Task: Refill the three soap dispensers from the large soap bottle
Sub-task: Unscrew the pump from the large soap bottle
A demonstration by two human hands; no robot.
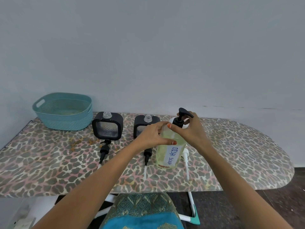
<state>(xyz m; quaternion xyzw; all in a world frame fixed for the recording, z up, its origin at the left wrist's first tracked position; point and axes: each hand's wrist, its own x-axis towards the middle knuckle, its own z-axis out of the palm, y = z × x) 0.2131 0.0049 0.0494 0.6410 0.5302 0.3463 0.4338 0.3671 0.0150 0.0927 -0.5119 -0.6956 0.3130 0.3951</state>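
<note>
Setting: domestic interior, a room in a home; which room cannot be told. Evidence: ironing board (pixel 231 146) with a leopard-print fabric cover, serving as the work surface, standing on white tubular legs (pixel 191 204) with a teal foot cap; plain pale blue-grey painted wall (pixel 148 47) directly behind it, faintly scuffed just above the board's far edge; dark wood-look floor (pixel 247 209) at lower right; teal plastic basket (pixel 66 121), woven pattern, cut-out handles, at the board's far left end; soap bottle (pixel 171 156) with a handwritten paper label reading "DISH SOAP"; teal and gold patterned garment (pixel 143 212) worn by the person.
</note>
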